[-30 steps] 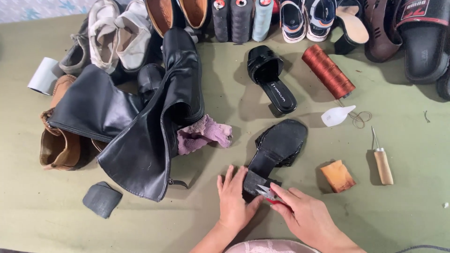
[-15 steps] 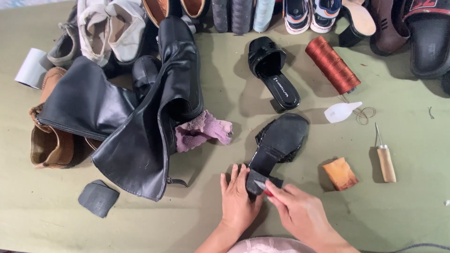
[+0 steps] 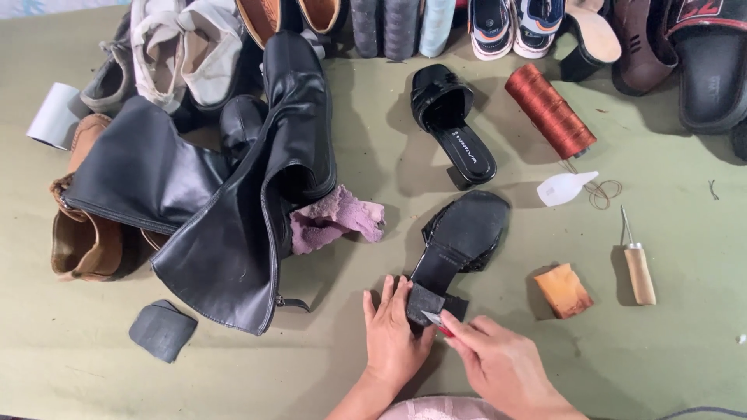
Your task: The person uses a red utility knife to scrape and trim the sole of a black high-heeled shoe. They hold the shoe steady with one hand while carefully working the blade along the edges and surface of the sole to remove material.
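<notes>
Nearest the camera: left hand (image 3: 395, 334) laid flat, fingers together and extended, palm down on the green table (image 3: 334, 373), fingertips pressing the near side of the heel block (image 3: 426, 302) of a black sandal (image 3: 459, 241). Nothing enclosed in this hand; a bracing hold only.

Just right of it: right hand (image 3: 498, 362) closed in a narrow pinch on a small blade with a red grip (image 3: 436, 320), tip set against the near face of the heel block. Both hands touching the sandal at the heel end; right hand alone carrying the tool.

Sandal position: sole up, directly ahead of the hands. Long axis running from heel at the near left to toe at the far right, tilted away from the body. Heel end nearest, toe end farthest and free.

Beside the sandal to the right: orange block (image 3: 565, 290), then a wooden-handled awl (image 3: 638, 264). Farther out: white plastic nozzle (image 3: 568, 188), spool of rust-red thread (image 3: 551, 110), second black sandal (image 3: 455, 124) upright. To the left: tall black boots (image 3: 233, 194) lying flat, purple rag (image 3: 334, 219), dark rubber scrap (image 3: 162, 330). Far edge: row of assorted shoes (image 3: 513, 23).

Against the earlier frames: blade tip now at the heel block's near face, right hand shifted slightly right; left hand and sandal unchanged in position.
</notes>
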